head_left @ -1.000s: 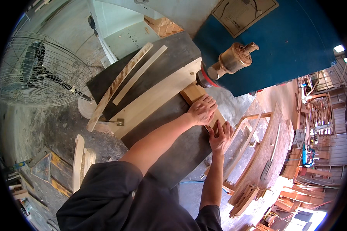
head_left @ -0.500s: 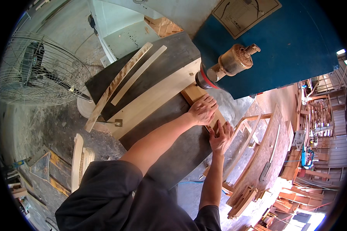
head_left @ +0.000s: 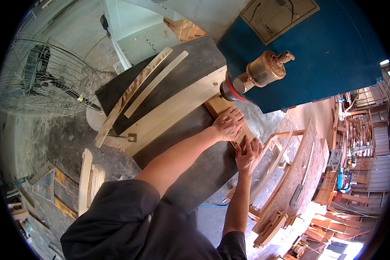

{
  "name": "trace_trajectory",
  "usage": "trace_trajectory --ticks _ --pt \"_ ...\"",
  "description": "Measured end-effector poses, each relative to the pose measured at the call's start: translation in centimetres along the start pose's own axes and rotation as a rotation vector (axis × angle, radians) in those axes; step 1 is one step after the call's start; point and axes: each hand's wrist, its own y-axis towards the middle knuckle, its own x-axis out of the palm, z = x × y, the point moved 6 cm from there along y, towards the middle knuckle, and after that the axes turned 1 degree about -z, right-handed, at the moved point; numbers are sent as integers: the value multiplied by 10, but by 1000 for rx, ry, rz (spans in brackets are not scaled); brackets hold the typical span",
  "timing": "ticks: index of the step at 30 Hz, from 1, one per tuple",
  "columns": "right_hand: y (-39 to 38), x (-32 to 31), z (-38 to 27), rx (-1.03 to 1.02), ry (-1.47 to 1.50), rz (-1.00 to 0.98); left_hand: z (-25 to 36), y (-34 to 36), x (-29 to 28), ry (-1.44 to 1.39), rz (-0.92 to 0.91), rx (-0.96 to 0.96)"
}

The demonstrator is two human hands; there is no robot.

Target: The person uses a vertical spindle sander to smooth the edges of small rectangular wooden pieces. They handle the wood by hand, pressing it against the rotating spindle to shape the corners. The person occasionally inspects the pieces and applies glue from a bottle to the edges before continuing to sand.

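Observation:
A brown wooden board [head_left: 217, 105] lies on the dark machine table [head_left: 199, 173], its far end against a pale wooden fence [head_left: 175, 110]. My left hand [head_left: 229, 124] presses on the board's middle with the fingers curled over it. Gripping the board's near end is my right hand [head_left: 248, 154], thumb on one side and fingers on the other. Just beyond the board's far end stands a round black machine head with a red rim [head_left: 232, 90]. Whether that head touches the board cannot be made out.
A dusty cylinder [head_left: 265, 69] juts from the blue machine body [head_left: 325, 56]. Two thin wood strips [head_left: 158, 82] lie behind the fence, near a clamp [head_left: 132, 138]. A wire fan [head_left: 43, 78] stands at left; a wooden bench [head_left: 286, 182] stands at right.
Both hands and the board keep practically the same place. Only a very slight shift of the whole view shows.

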Motion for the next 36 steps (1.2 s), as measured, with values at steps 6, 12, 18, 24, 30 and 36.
trace_trajectory --ticks 6,12,18,24,30,36 --pt "1 3 6 -1 15 13 1 4 -1 -14 -38 -12" --pt "4 2 5 -15 10 27 -1 5 1 -49 -4 -2" --pt "5 1 5 -13 20 45 0 8 0 -46 -20 1" --pt "7 0 5 -4 22 32 -1 8 1 -49 3 1" --pt "8 5 12 6 22 15 -1 12 3 -55 -7 -8" --pt "11 6 13 21 41 6 -4 14 15 -10 -125 -16"
